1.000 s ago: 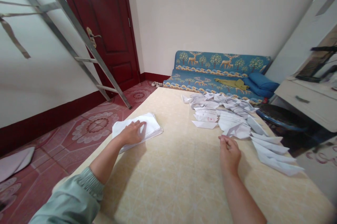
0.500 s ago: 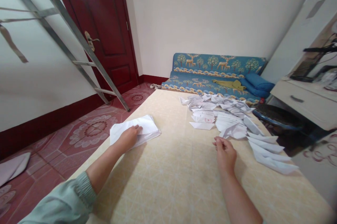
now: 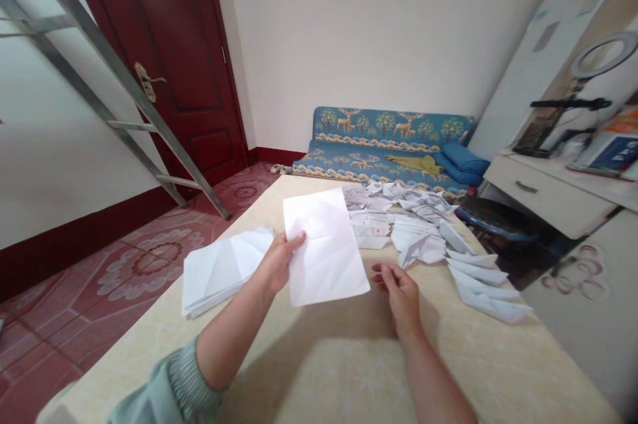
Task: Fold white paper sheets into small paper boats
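Observation:
A white sheet of paper (image 3: 326, 251) is tilted up above the table, pinched along its left edge by my left hand (image 3: 282, 261), the thumb on its face. Just right of the sheet is my right hand (image 3: 400, 291), its fingers loosely bent and slightly apart, holding nothing and not touching the paper. Behind my left wrist lies a stack of white paper (image 3: 219, 268) on the patterned tablecloth (image 3: 339, 371). Folded paper boats (image 3: 419, 244) crowd the far right of the table, and several more nest in a row (image 3: 491, 288) beyond my right hand.
Past the table's far edge is a blue sofa (image 3: 359, 158) with deer on its cover. A metal ladder (image 3: 164, 145) leans at the left before a red door (image 3: 199, 78). On the right are a round dark stool (image 3: 498, 219) and a white cabinet (image 3: 558, 198).
My left hand has lifted a sheet off the stack and moved it right, over the table's middle. My right hand has loosened slightly. The view has turned a little to the right.

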`<action>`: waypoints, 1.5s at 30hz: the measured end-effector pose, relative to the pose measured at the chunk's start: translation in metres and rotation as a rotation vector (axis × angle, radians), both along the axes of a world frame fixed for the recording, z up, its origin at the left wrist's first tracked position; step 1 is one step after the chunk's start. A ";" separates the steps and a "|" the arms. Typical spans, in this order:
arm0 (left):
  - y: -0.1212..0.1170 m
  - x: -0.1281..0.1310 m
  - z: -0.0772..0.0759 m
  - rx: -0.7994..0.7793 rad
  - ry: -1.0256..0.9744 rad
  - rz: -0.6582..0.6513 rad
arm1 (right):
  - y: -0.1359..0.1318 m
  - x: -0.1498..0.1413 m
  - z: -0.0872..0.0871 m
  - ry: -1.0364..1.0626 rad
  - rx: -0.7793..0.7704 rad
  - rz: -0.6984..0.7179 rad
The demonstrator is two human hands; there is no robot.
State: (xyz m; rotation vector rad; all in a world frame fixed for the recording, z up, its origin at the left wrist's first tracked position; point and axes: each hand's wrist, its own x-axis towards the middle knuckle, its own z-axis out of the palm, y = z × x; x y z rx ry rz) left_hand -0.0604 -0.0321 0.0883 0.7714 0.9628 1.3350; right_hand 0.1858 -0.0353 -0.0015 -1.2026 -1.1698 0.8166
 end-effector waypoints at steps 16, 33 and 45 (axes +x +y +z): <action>0.006 0.046 -0.061 -0.011 -0.079 -0.178 | -0.017 -0.009 0.022 -0.059 0.161 0.283; 0.013 0.038 -0.075 0.253 0.356 -0.237 | -0.008 -0.018 0.010 -0.016 0.063 0.143; 0.005 0.050 -0.073 0.186 0.243 -0.151 | -0.009 -0.013 0.011 -0.049 -0.007 0.045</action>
